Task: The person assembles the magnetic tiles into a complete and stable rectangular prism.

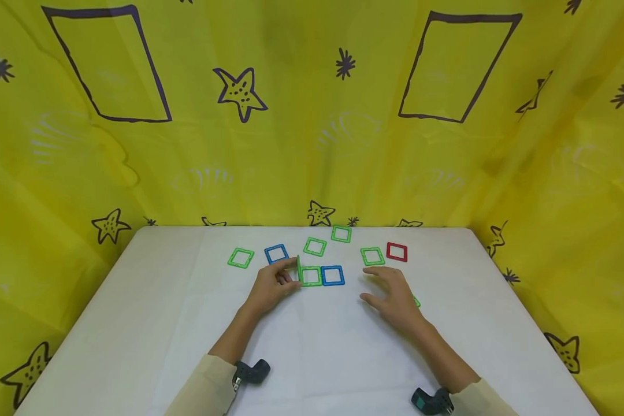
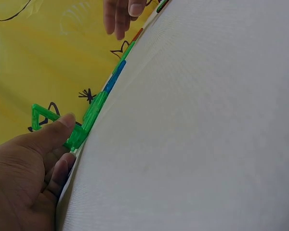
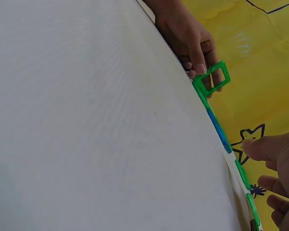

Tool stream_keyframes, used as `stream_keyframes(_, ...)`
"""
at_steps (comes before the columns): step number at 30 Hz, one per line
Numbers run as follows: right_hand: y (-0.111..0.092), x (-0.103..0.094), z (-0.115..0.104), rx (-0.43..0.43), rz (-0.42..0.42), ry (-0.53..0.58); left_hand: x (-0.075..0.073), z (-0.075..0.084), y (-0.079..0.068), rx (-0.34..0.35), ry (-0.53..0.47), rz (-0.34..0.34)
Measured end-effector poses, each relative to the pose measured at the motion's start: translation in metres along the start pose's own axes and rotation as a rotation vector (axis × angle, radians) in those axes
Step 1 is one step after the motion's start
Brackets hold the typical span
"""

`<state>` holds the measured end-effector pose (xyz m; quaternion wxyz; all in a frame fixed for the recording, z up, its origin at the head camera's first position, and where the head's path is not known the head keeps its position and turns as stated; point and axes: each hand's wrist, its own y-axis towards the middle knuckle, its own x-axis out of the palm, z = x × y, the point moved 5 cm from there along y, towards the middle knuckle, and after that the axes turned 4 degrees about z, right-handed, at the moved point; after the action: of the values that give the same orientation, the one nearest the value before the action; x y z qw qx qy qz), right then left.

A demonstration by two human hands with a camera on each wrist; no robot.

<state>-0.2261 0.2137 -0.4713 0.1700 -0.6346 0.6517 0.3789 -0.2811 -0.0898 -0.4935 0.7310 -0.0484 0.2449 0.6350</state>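
Note:
My left hand [image 1: 273, 286] pinches a green square magnetic tile [image 1: 299, 270], an open frame standing upright. Its lower edge meets the left side of a flat green tile [image 1: 311, 284], which lies against a flat blue tile [image 1: 333, 283] on its right. In the right wrist view, the upright green tile [image 3: 225, 72] stands beside the left fingers. My right hand [image 1: 395, 297] hovers to the right of the blue tile, holding nothing, its thumb and fingers apart. Part of another green tile [image 1: 416, 301] shows behind the right hand; the rest is hidden.
Other square tiles lie loose on the white table [image 1: 312, 358]: a blue one [image 1: 277, 247] behind the left hand, a red one [image 1: 397, 259] at back right, and several green ones, including one at far left [image 1: 241, 250]. A yellow patterned curtain [image 1: 301, 150] encloses the table's back and sides.

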Motion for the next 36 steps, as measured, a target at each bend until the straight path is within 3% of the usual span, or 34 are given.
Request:
stream_keyframes(21,-0.019,-0.029,0.029,-0.040,0.116,-0.019,0.000,0.000,0.000,-0.001,0.017,0.000)
stream_keyframes(36,-0.023,-0.037,0.036,0.030,0.103,-0.079,0.000,0.000,0.000,-0.004,-0.002,0.000)
